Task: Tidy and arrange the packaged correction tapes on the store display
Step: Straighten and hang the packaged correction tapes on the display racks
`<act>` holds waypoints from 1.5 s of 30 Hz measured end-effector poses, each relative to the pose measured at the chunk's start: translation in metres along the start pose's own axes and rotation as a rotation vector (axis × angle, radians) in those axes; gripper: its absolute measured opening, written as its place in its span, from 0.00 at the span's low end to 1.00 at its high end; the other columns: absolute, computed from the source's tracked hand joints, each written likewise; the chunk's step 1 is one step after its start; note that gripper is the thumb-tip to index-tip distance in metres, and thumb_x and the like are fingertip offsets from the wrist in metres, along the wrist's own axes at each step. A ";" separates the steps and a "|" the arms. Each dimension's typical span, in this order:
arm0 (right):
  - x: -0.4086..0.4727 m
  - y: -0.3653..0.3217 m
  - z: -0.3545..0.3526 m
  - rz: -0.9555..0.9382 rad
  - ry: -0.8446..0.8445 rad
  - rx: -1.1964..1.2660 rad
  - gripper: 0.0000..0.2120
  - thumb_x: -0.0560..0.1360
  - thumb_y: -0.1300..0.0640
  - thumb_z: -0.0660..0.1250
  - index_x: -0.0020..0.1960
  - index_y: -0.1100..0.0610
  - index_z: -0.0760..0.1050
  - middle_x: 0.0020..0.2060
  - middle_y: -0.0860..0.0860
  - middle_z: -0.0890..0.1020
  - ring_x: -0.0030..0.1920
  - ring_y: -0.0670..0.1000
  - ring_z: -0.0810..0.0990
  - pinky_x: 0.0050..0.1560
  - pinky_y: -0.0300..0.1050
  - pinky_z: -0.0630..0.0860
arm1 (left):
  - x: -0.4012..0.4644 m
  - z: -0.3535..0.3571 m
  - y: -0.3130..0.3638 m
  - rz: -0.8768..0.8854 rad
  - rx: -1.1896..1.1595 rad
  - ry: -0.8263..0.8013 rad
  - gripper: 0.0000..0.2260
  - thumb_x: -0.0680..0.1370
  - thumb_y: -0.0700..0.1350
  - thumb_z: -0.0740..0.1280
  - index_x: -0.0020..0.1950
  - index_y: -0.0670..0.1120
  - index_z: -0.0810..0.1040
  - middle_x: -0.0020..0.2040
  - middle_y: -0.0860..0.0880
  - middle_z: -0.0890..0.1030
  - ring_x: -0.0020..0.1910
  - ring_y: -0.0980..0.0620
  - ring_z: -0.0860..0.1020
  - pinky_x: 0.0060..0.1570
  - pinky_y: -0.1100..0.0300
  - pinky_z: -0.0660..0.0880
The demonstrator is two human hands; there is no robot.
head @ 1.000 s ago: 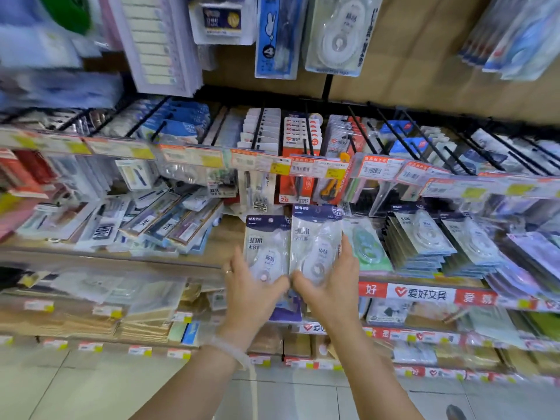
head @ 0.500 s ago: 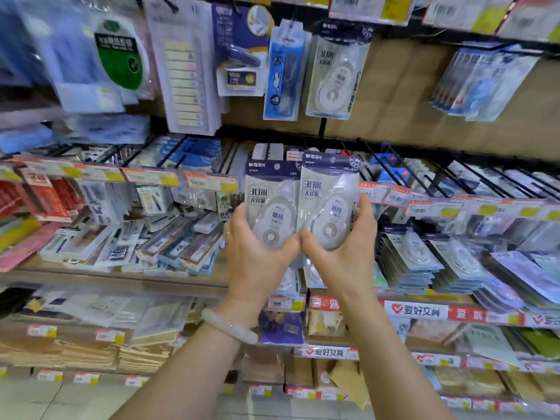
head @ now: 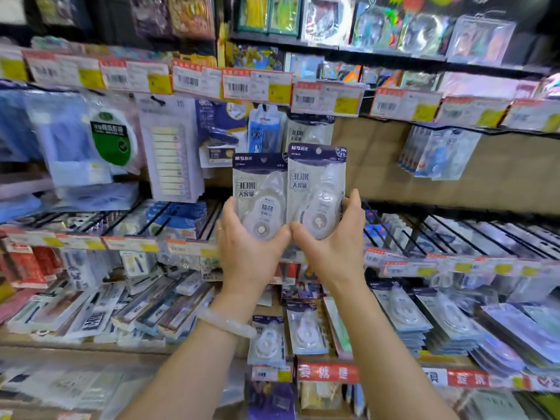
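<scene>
My left hand point(head: 251, 253) grips the bottom of one packaged correction tape point(head: 257, 189), a pale pack with a dark blue header. My right hand point(head: 333, 247) grips a second pack of the same kind point(head: 315, 180), raised slightly higher. The two packs stand upright side by side, edges touching, in front of a matching pack point(head: 306, 131) that hangs on a peg at the back board. More correction tape packs point(head: 306, 331) lie on the sloped shelf below my wrists.
Black wire pegs point(head: 439, 231) with price tags point(head: 403, 265) jut out at hand height on both sides. A sticky-note pack point(head: 169, 153) and a green tape roll pack point(head: 110, 144) hang left. Stacks of packs point(head: 448, 319) fill the lower right shelf.
Both hands have lifted the two packs from the lower shelf up to the hanging row, and my view has tilted upward with them.
</scene>
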State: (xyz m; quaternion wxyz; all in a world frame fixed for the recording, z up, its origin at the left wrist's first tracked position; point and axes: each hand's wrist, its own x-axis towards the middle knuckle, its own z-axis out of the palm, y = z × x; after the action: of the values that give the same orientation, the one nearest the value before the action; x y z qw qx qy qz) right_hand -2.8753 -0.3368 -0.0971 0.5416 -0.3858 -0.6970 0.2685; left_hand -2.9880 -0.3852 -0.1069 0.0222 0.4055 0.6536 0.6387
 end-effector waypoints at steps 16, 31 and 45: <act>0.083 0.003 0.003 -0.064 0.000 0.055 0.28 0.64 0.53 0.74 0.60 0.54 0.66 0.56 0.48 0.66 0.59 0.45 0.66 0.62 0.50 0.72 | 0.050 0.023 0.008 -0.025 0.029 0.068 0.39 0.67 0.49 0.75 0.73 0.46 0.59 0.65 0.47 0.67 0.60 0.55 0.65 0.54 0.64 0.60; 0.098 0.018 0.021 -0.143 0.054 -0.087 0.46 0.66 0.52 0.74 0.74 0.64 0.51 0.66 0.55 0.60 0.69 0.54 0.62 0.68 0.50 0.66 | 0.060 0.034 0.005 -0.033 0.052 0.078 0.41 0.67 0.50 0.75 0.75 0.46 0.57 0.67 0.48 0.66 0.65 0.51 0.65 0.56 0.63 0.60; 0.140 0.035 0.038 -0.053 -0.015 -0.180 0.48 0.68 0.47 0.74 0.76 0.61 0.48 0.68 0.56 0.58 0.69 0.55 0.61 0.68 0.44 0.62 | 0.064 0.027 -0.002 -0.007 0.094 0.109 0.41 0.67 0.50 0.75 0.74 0.45 0.58 0.66 0.48 0.67 0.65 0.51 0.66 0.59 0.60 0.64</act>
State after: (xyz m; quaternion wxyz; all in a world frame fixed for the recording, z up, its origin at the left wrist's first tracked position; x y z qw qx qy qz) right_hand -2.9198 -0.1993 -0.0584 0.5065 -0.4122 -0.7323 0.1930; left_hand -3.0168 -0.3271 -0.0828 -0.0303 0.3686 0.6846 0.6282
